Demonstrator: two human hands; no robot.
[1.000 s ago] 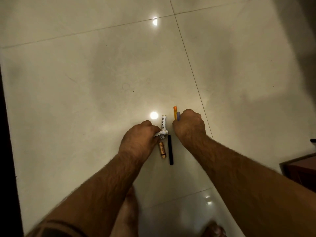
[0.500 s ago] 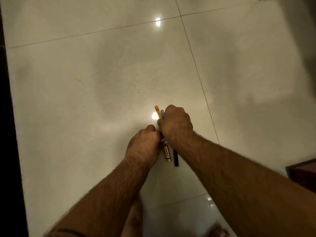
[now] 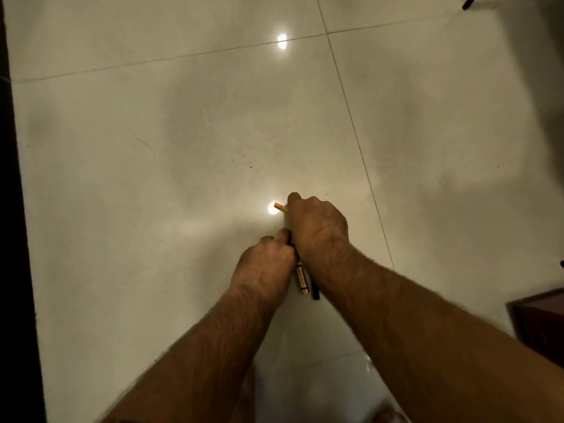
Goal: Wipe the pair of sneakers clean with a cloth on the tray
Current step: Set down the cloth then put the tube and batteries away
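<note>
No sneakers, cloth or tray visible; right hand (image 3: 317,227) fisted round orange pen (image 3: 280,207), left hand (image 3: 265,267) curled, grip unclear, on bare floor (image 3: 152,178); light, stiff, slippery, best gripped mid-barrel

- Dim, warm yellowish light overall; the glossy tiled floor (image 3: 152,209) looks cream-grey
- Two small hard glare spots from overhead lamps: one far up on the floor (image 3: 282,41), one just beside the right hand (image 3: 317,227)
- Broad soft shadows mottle the tiles, deepest toward the upper right corner
- Left edge falls to near black
- Grout lines bow with wide-angle distortion
- Slight softness and grain throughout; forearms at the bottom edge look blurred
</note>
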